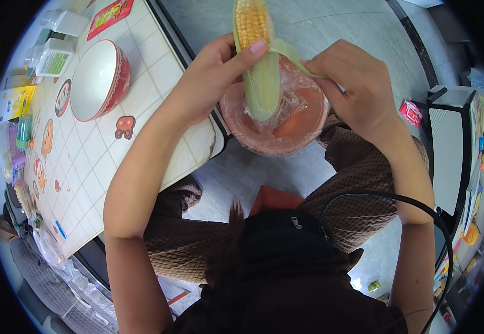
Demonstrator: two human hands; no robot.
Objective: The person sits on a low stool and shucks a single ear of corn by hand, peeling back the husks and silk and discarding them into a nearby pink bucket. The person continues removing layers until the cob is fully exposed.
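Note:
An ear of corn point(252, 25) is held up above a pink bin point(275, 147) that has a clear plastic liner point(294, 98). Yellow kernels show on its upper part, while pale green husk point(263, 89) still wraps the lower part. My left hand point(221, 69) grips the ear from the left, its thumb lying across the front. Between the thumb and fingers of my right hand point(350, 81) is the end of a husk strip point(294, 56), which bends away from the ear and is stretched to the right.
Left of me stands a table with a tile-pattern cover point(150, 79). On it are a red and white bowl point(100, 81), a red packet point(109, 16), plastic bottles point(54, 57) and a blue pen point(60, 229). At right is a shelf unit point(446, 146); a pink packet point(411, 113) lies near it. A black cable point(413, 199) crosses my right arm.

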